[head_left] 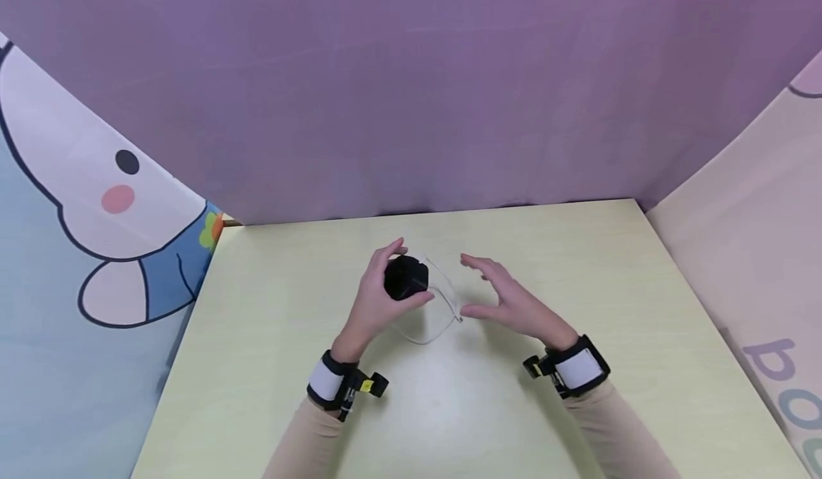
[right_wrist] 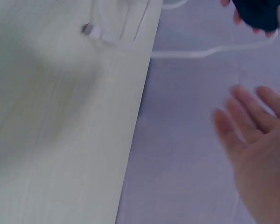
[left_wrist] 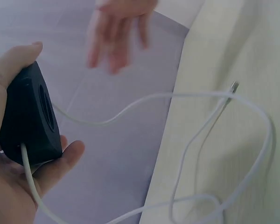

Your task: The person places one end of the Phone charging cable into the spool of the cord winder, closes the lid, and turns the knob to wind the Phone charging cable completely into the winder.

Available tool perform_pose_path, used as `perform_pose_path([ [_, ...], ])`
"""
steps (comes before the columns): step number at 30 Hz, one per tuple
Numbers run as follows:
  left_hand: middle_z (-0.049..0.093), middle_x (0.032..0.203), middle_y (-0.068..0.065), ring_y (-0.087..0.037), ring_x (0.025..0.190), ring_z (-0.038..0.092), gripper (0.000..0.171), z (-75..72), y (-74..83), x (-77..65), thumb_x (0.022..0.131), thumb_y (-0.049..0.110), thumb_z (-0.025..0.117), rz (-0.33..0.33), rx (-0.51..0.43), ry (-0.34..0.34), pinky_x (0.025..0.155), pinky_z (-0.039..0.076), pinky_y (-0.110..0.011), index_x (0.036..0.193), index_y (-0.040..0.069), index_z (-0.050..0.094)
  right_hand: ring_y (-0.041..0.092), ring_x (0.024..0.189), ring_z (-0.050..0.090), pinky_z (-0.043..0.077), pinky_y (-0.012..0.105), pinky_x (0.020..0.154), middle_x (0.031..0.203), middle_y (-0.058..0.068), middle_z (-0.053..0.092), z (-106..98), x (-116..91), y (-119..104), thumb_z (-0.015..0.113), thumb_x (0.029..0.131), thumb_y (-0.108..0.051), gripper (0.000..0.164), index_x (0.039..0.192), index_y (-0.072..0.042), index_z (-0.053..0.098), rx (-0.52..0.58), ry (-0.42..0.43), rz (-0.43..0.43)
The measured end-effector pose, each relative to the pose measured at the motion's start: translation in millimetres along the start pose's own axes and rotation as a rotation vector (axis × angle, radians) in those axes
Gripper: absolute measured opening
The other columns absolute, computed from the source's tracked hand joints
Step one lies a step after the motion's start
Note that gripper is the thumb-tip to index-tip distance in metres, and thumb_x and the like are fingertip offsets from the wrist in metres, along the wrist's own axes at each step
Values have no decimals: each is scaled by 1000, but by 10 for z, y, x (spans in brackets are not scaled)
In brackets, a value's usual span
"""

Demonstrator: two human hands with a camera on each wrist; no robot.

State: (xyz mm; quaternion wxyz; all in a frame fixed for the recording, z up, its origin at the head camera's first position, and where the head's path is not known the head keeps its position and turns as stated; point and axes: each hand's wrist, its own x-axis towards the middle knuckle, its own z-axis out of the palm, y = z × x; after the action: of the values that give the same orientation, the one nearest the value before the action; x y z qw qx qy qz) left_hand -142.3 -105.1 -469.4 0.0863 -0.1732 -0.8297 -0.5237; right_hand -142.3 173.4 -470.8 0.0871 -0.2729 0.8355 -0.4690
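1. The left hand (head_left: 375, 297), left of centre in the head view, grips a black block (head_left: 406, 278) between curled fingers and thumb.
2. The block sits near the middle of the head view; in the left wrist view it fills the left side, its recessed round face turned to the right.
3. A white cable (left_wrist: 196, 94) comes out of the block's lower end in the left wrist view and loops across to the right of that frame.
4. The cable's metal-tipped plug (left_wrist: 234, 87) shows at the right of that view; in the head view it is just beside the right thumb, and whether they touch I cannot tell.
5. The right hand (head_left: 510, 304), right of centre in the head view, holds nothing; its fingers and thumb are spread apart, facing the block without touching it. It is blurred at the top of the left wrist view.
6. Black straps (head_left: 581, 367) circle both wrists, above beige sleeves (head_left: 619, 429) at the bottom of the head view.
7. Below the hands spreads a pale table (head_left: 257, 286); a purple cloth (head_left: 411, 108) fills the top of the frame.
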Motion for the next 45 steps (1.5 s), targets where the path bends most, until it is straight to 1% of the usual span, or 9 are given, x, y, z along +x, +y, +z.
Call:
perform_pose_path([
  [4, 49, 145, -13, -33, 134, 49, 114, 54, 11, -12, 69, 20, 98, 54, 14, -48, 114, 40, -58, 160, 13, 31, 31, 152, 27, 27, 62, 120, 165, 8, 33, 93, 89, -79, 85, 87, -30, 96, 163, -17, 29, -38, 28, -98],
  [11, 42, 149, -16, -36, 131, 50, 140, 111, 27, -37, 55, 18, 104, 127, 50, -120, 110, 46, -54, 165, 13, 17, 37, 151, 30, 21, 65, 120, 162, 15, 38, 209, 198, -117, 90, 79, -22, 98, 159, -7, 36, -132, 54, -229],
  [17, 39, 150, -19, -37, 132, 50, 150, 105, 68, -48, 48, 23, 105, 165, 124, -179, 107, 49, -54, 165, 9, 12, 36, 149, 34, 21, 64, 120, 160, 15, 42, 235, 206, -115, 93, 76, -24, 100, 158, -9, 38, -103, 22, -225],
  [20, 36, 152, -19, -37, 132, 51, 152, 105, 87, -48, 47, 26, 106, 161, 152, -216, 107, 50, -52, 165, 10, 12, 35, 148, 34, 22, 65, 119, 160, 14, 42, 236, 195, -120, 93, 76, -26, 101, 159, -11, 38, -93, -8, -217],
  [29, 34, 156, -17, -31, 130, 56, 147, 98, 165, -47, 50, 36, 104, 138, 171, -296, 109, 50, -46, 165, 10, 17, 30, 143, 41, 31, 61, 117, 154, 10, 49, 248, 205, -115, 90, 80, -23, 92, 157, -11, 41, -87, -42, -252],
  [37, 39, 156, -10, -27, 135, 53, 143, 52, 147, -85, 53, 41, 103, 89, 162, -295, 111, 48, -46, 165, 13, 18, 27, 139, 47, 38, 57, 115, 149, 6, 53, 273, 205, -86, 90, 80, -22, 84, 151, -13, 48, -50, -15, -227],
  [39, 44, 155, -8, -26, 136, 53, 134, 23, 113, -115, 59, 44, 101, 73, 147, -284, 111, 48, -48, 164, 13, 24, 26, 139, 48, 39, 55, 116, 148, 6, 54, 272, 195, -69, 91, 79, -20, 83, 150, -13, 49, -37, 7, -225],
  [41, 52, 152, -6, -26, 134, 55, 118, -9, 63, -148, 68, 54, 94, 77, 152, -258, 108, 49, -51, 161, 13, 34, 26, 138, 48, 40, 54, 116, 147, 6, 55, 265, 186, -53, 91, 78, -19, 83, 150, -13, 50, -20, 27, -223],
  [45, 67, 137, -8, -30, 127, 61, 87, -55, -26, -191, 84, 70, 71, 160, 173, -167, 103, 51, -53, 145, 9, 59, 26, 137, 50, 41, 58, 113, 147, 6, 55, 240, 175, -42, 92, 78, -17, 84, 150, -13, 50, 19, 54, -221],
])
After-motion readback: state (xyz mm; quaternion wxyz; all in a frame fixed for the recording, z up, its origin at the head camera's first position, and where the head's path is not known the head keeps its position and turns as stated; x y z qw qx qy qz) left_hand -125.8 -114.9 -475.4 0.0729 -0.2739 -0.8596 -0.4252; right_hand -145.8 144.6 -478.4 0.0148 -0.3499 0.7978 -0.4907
